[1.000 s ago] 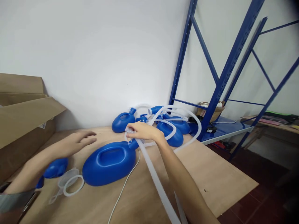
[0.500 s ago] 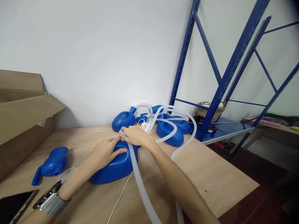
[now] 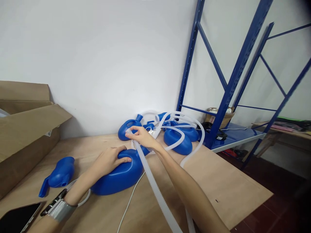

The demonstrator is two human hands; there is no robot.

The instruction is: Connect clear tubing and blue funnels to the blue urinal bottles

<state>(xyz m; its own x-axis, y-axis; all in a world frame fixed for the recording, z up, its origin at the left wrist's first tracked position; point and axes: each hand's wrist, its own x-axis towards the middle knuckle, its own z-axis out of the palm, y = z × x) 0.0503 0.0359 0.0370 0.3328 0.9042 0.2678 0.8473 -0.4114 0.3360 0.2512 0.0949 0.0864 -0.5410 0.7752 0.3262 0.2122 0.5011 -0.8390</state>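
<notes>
A blue plastic urinal bottle (image 3: 119, 181) lies on the table in front of me. My left hand (image 3: 113, 160) grips it by the handle, thumb lying over the top. Just beyond it, my right hand (image 3: 142, 137) is closed, thumb and fingers pinching a translucent piece at the upper end of a ribbed white tube (image 3: 155, 187). The fingers partly hide that end, so how it joins the tube is unclear. From there the tube runs down past the bottle toward me. The bottle's neck (image 3: 145, 149) points right, below my right wrist.
Behind stand several more blue bottles (image 3: 178, 144) with coiled tubes and a white power strip (image 3: 155, 132). On the left are a blue bottle part (image 3: 62, 171), a phone (image 3: 20, 218) and an open cardboard box (image 3: 31, 139). A blue metal rack (image 3: 224, 97) rises at the right.
My right hand has lifted slightly away from the bottle with the translucent tube end. My left hand keeps its grip while the bottle has turned a little. The view has shifted slightly.
</notes>
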